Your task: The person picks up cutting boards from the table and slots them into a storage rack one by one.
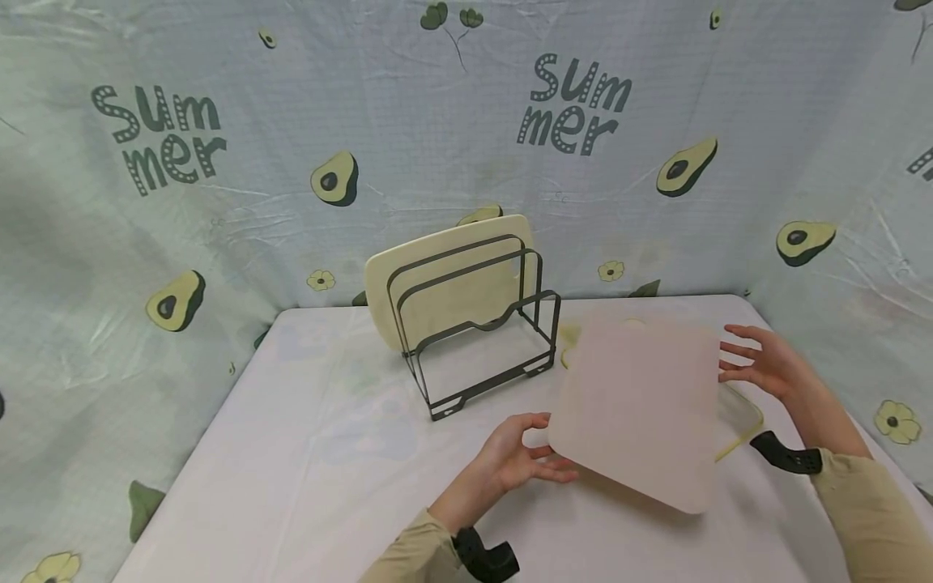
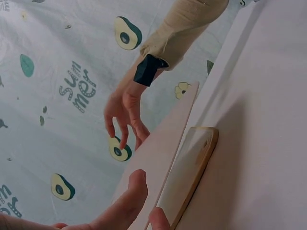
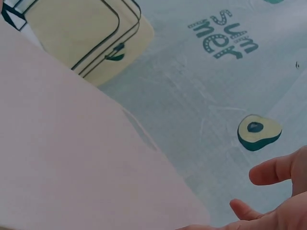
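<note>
A pale pink cutting board (image 1: 641, 405) is tilted above the table, its near edge raised. My left hand (image 1: 513, 457) holds it at the left edge, with the thumb and fingers about its side in the left wrist view. Beside the right edge is my right hand (image 1: 768, 364), fingers spread and loosely bent; in the right wrist view its thumb (image 3: 271, 173) stands away from the board, and any fingertip contact is unclear. Beneath lies a whitish board with a yellow rim (image 2: 211, 151), mostly hidden in the head view.
Left of the pink board stands a black wire rack (image 1: 484, 385). A cream cutting board (image 1: 452, 275) leans upright in its rear slot. A white cloth covers the table (image 1: 328, 486), and an avocado-print sheet (image 1: 408, 97) hangs behind and at the sides.
</note>
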A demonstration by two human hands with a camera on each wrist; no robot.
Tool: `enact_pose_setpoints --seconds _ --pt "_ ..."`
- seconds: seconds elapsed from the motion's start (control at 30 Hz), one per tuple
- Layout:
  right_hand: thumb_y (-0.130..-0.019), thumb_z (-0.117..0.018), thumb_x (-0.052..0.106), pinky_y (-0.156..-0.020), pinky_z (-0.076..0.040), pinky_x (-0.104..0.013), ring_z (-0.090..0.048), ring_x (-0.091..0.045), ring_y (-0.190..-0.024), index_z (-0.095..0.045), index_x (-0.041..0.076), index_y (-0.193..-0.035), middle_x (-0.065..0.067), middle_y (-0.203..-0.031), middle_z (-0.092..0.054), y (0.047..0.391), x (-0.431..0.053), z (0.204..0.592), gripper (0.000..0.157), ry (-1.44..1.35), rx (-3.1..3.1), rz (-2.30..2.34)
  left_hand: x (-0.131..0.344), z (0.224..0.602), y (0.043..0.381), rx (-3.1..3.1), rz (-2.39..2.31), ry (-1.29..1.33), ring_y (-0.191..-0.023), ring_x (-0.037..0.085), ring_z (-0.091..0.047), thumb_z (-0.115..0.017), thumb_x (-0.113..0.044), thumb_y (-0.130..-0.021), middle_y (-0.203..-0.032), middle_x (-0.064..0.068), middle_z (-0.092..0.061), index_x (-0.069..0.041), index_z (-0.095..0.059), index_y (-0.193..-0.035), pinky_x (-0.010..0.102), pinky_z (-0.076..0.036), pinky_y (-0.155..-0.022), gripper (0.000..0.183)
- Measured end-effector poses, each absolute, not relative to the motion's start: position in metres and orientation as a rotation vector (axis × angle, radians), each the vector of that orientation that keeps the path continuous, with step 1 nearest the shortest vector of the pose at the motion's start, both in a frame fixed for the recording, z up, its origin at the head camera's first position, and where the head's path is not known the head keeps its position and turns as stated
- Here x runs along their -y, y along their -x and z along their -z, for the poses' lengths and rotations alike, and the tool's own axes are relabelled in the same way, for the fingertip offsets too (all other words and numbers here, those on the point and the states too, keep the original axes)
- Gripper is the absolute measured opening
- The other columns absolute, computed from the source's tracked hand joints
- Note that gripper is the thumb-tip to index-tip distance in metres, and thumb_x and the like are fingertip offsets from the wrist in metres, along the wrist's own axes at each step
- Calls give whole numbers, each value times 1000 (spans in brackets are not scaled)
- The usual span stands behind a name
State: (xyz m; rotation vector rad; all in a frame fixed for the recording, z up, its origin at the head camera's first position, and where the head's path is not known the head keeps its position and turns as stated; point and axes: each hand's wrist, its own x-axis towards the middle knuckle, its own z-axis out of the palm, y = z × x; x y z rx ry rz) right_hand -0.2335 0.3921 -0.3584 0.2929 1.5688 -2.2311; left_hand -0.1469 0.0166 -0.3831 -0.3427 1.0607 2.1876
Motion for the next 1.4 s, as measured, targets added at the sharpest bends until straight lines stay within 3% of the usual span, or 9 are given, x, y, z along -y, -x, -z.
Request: enact_pose_setpoints --seconds 0.2,0.43,0.57,0.7,0.87,1.0,1.2,1.3,1.4 --pt "-94 -39 28 -73 -51 -45 -25 -30 -107 -54 22 -93 -5 -115 -27 233 -391 354 16 -304 -1483 2326 -15 378 149 -1111 -2225 329 -109 58 -34 -42 -11 -86 -118 26 -27 1 -33 -127 64 -33 -90 44" --pt "-94 -37 26 -68 -49 -45 -16 -26 -112 -44 25 -105 4 -122 -20 231 -384 348 13 -298 -1370 2491 -15 369 150 -1137 -2291 314 -114 63 -28 -40 -6 -85 -109 18 -22 5 -34 -113 66 -29 -89 31" --pt "-93 -38 26 -66 -48 -47 -10 -23 -112 -45 28 -104 9 -122 -14 229 -379 344 13 -291 -1328 2555 -13 366 148 -1144 -2337 286 -119 61 -23 -38 -6 -85 -121 25 -20 5 -33 -112 66 -29 -90 30" --pt "-93 -36 25 -66 -47 -51 -11 -23 -110 -48 29 -106 8 -118 -13 225 -376 342 18 -249 -1300 2589 -9 365 148 -1183 -2372 218 -124 55 -23 -33 -8 -87 -135 28 -17 8 -26 -124 64 -31 -91 40" --pt "-95 -32 23 -68 -47 -52 -15 -25 -108 -49 27 -110 5 -117 -13 220 -373 342 23 -161 -1267 2616 -4 366 151 -1277 -2377 146 -122 46 -35 -29 -9 -90 -132 26 -30 9 -32 -128 61 -34 -92 42" --pt "-95 -31 22 -69 -47 -54 -16 -26 -107 -50 29 -111 6 -118 -13 218 -370 339 26 -111 -1243 2635 0 367 153 -1303 -2405 136 -124 42 -36 -30 -8 -89 -133 22 -31 6 -32 -132 60 -32 -95 45" --pt "-95 -32 18 -69 -46 -58 -29 -27 -100 -51 28 -113 3 -114 -27 213 -367 333 28 -43 -1165 2704 5 368 157 -1301 -2478 112 -130 35 -31 -31 -7 -88 -141 20 -26 6 -30 -131 60 -30 -97 45" --pt "-95 -32 17 -72 -45 -59 -32 -28 -99 -51 26 -116 3 -113 -31 208 -366 330 29 -28 -1080 2733 9 366 158 -1284 -2464 46 -131 36 -27 -32 -6 -86 -143 20 -22 1 -26 -137 60 -29 -98 51" --pt "-94 -31 16 -74 -43 -60 -30 -28 -102 -49 25 -117 3 -115 -30 204 -363 330 30 -28 -1011 2755 14 364 157 -1250 -2417 -3 -130 45 -24 -32 -7 -87 -143 24 -17 -9 -20 -142 64 -26 -96 57"
